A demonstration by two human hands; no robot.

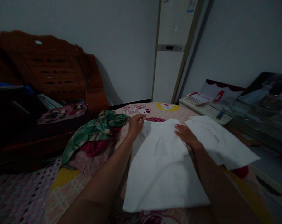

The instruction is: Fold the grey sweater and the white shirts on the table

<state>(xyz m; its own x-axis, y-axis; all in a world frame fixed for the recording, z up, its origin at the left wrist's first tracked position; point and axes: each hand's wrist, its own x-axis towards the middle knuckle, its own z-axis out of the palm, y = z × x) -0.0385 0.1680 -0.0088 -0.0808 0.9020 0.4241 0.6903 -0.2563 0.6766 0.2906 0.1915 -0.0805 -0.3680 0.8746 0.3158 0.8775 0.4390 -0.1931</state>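
Observation:
A white shirt lies flat on the patterned bed cover, partly folded, its collar towards the far end. My left hand rests on the shirt's upper left corner, near the shoulder, fingers stretched out. My right hand lies flat on the shirt's upper right edge, fingers spread and pointing left. Just right of that hand, a white part of the cloth spreads outward over the bed's edge; whether it is a sleeve or a separate piece I cannot tell.
A heap of green, red and pink clothes lies left of the shirt. A dark wooden bench with cloth on it stands at the left. A white standing air conditioner is in the corner. A low side table with papers is right.

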